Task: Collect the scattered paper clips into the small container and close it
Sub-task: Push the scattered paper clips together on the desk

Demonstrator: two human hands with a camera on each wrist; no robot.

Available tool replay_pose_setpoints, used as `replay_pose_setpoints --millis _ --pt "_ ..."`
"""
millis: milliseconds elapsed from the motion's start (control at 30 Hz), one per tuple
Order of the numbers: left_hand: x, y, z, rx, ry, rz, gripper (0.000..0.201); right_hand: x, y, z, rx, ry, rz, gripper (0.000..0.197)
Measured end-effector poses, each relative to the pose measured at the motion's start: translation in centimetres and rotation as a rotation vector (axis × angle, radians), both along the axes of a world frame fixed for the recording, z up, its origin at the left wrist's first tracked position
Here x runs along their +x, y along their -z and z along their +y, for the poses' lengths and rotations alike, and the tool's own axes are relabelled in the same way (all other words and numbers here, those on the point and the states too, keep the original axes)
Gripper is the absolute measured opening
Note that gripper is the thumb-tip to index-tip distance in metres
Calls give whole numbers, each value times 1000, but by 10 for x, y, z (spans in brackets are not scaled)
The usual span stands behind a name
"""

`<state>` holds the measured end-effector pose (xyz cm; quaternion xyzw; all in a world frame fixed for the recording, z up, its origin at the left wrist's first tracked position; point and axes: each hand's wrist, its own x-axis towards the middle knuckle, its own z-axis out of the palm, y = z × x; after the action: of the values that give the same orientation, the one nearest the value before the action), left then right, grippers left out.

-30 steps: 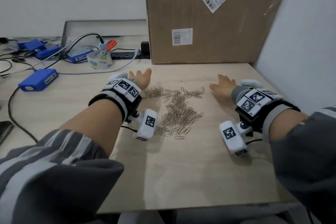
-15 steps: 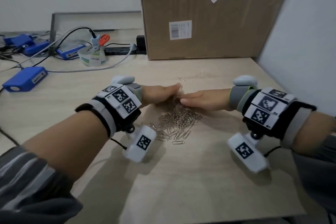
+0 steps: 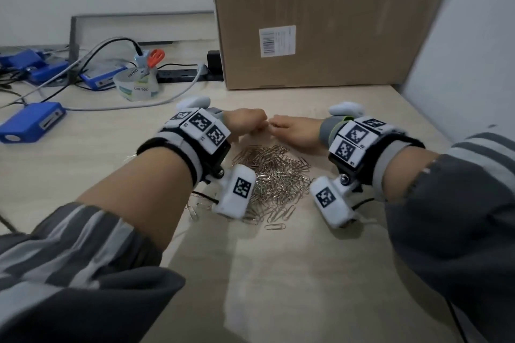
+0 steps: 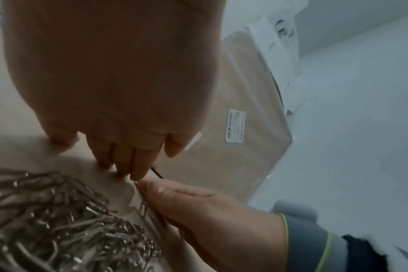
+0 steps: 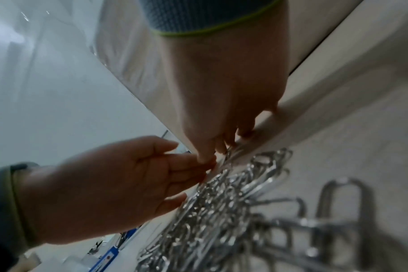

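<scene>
**Hands closed in, clips raked into one heap**

Left hand (image 3: 245, 122) and right hand (image 3: 295, 131) have swept together from wide apart; fingers (image 4: 138, 165) extended, touching bench (image 3: 278, 273), gripping nothing. Paper clips (image 3: 273, 175) piled just behind fingertips. Container not visible; scooping comes next.

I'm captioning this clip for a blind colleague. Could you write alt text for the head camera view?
Two hands, the left hand and right hand, meet fingertip to fingertip on a pale wooden table behind a heap of silver paper clips. A large cardboard box stands behind; blue devices, cables and a tape roll lie to the left.
</scene>
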<state>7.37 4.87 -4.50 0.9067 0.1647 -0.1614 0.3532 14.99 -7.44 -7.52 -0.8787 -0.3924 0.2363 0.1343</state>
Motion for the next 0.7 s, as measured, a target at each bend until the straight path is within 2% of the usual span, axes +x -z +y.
replay_pose_setpoints --millis 67,200,333,400,467,567,633,700 --pt "-11 -1 -2 -52 10 44 28 -4 1 -5 18 -70 21 41" --pt "-42 1 -14 -80 98 109 42 -20 2 -29 -1 -149 29 47" --pt "-69 -2 -20 -22 128 86 46 -47 2 -46 24 -155 43 42" --pt "-77 -6 -21 22 113 -4 49 -59 -7 -52 88 -81 10 40" --pt "-88 -9 -21 16 31 -157 42 -69 -17 -62 242 47 8 39" --pt "-99 -6 -9 -48 -198 -324 42 -75 -22 -78 469 216 33 34" --pt "-108 3 -2 -13 -308 -304 44 -80 -17 -87 404 265 -49 37" --pt "-116 16 1 49 -370 -198 54 -84 -8 -92 205 299 -85 52"
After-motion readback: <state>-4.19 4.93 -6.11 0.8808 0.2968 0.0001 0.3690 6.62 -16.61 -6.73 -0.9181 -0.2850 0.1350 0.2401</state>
